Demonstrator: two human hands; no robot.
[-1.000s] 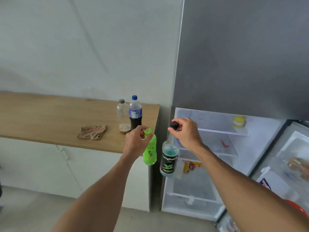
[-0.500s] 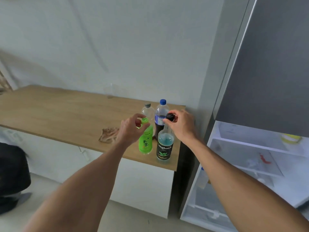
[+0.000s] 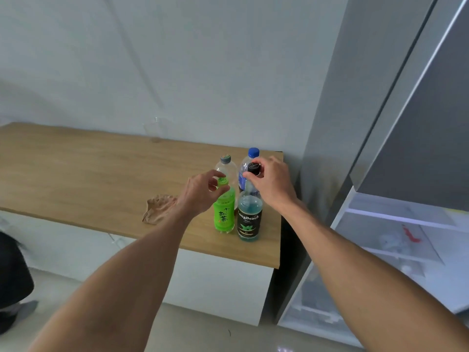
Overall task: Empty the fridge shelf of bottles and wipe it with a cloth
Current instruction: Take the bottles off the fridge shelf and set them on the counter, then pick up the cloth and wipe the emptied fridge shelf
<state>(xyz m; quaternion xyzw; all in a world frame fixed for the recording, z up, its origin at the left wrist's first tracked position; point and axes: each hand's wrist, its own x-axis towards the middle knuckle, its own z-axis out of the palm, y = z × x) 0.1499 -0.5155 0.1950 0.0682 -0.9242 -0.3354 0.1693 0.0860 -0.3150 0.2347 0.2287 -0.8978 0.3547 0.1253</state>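
A green tea bottle and a dark-labelled mint bottle with blue liquid stand side by side near the right end of the wooden counter. My left hand grips the green bottle at its neck and cap. With my right hand I pinch the mint bottle's black cap. Behind them stand a nearly empty clear bottle and a blue-capped cola bottle. A crumpled brown cloth lies left of the bottles. The open fridge's white shelf shows at the right, with no bottles visible on it.
The fridge's grey upper door fills the upper right. A small red item lies under a lower glass shelf. A clear glass stands by the wall. A dark object sits on the floor at the left.
My view swung left from the fridge to the counter. Both hands carried the green and mint bottles over and set them down upright in front of the other two bottles.
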